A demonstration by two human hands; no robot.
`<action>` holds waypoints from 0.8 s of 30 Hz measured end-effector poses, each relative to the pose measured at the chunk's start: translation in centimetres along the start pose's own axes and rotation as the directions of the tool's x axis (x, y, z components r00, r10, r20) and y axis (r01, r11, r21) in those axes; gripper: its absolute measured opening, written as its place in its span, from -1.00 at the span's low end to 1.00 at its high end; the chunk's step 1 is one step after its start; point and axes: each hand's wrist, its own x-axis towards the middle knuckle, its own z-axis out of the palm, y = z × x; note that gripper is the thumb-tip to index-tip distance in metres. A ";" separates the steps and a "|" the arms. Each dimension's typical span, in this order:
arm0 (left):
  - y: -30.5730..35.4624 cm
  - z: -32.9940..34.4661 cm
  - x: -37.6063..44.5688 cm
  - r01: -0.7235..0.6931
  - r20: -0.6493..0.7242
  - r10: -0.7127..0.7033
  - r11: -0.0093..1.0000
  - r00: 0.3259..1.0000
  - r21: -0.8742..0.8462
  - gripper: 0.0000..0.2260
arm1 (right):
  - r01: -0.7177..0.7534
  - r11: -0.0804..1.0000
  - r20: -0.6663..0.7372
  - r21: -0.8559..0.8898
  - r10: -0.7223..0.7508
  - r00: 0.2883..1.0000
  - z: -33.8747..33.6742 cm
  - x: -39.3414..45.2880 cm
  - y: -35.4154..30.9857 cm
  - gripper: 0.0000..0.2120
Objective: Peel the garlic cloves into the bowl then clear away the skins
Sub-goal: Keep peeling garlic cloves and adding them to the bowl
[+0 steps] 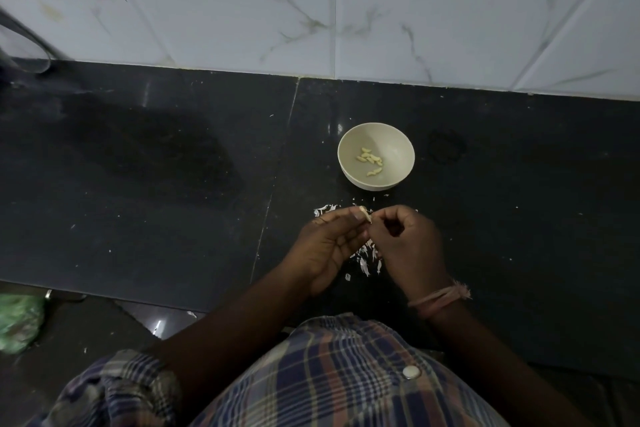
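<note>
1. Centrally, left hand (325, 246) and right hand (408, 243) meet above the dark bench (173, 184); each grip pinches one garlic clove (365, 214) between fingertips.
2. Bowl (398, 149), just beyond the hands, holds several peeled cloves (370, 159).
3. Skins (365, 258) lie scattered on the bench beneath and around the hands.
4. Tiled wall (346, 10) behind.
</note>
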 end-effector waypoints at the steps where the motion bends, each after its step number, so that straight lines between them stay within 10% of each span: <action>1: -0.1 0.0 -0.1 -0.009 0.003 0.009 1.000 1.000 0.010 -0.75 | 0.027 0.998 -0.008 -0.050 -0.027 1.000 0.1 -0.1 0.2 -0.95; 24: -0.5 -0.4 0.0 0.034 -0.010 -0.033 0.997 0.999 0.066 -0.74 | -0.048 0.993 -0.150 0.106 0.064 0.987 0.8 0.8 0.7 -0.98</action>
